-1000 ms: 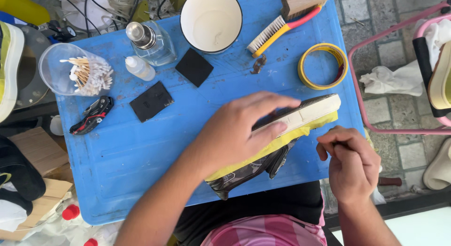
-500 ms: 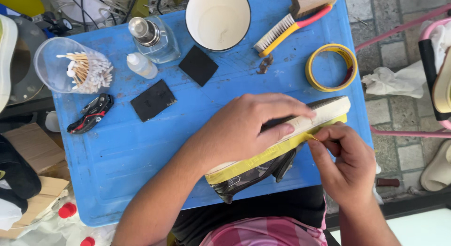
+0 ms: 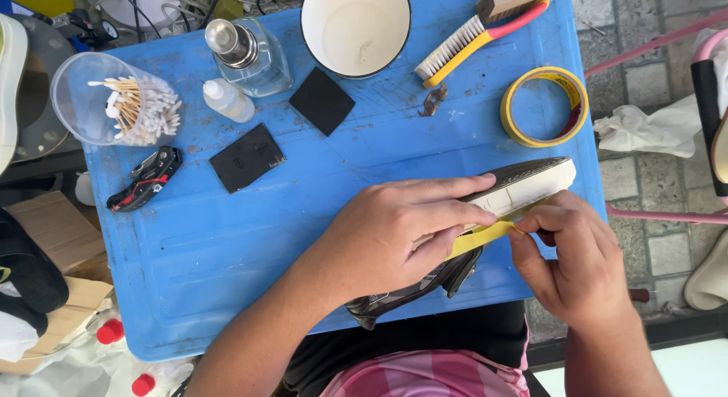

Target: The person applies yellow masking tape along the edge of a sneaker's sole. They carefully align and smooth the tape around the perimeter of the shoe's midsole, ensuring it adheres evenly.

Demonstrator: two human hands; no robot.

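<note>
Left hand [image 3: 394,234] grips a shoe [image 3: 523,186] on its side over the blue surface [image 3: 250,245], right hand [image 3: 580,257] pinching yellow tape [image 3: 481,238] along its sole, above a grey tiled floor [image 3: 644,101].

On the table [image 3: 227,245] I see 1 shoe [image 3: 523,186] at the near right edge between my hands, the tape roll [image 3: 509,116] behind it, bowl [image 3: 311,33] and brush [image 3: 470,40] farther back, the swab cup [image 3: 83,101] far left.

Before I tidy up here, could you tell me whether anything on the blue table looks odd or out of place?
A small brown scrap lies loose on the blue table just below the brush, and the surface around it looks scuffed and stained. Nothing appears spilled.
</note>
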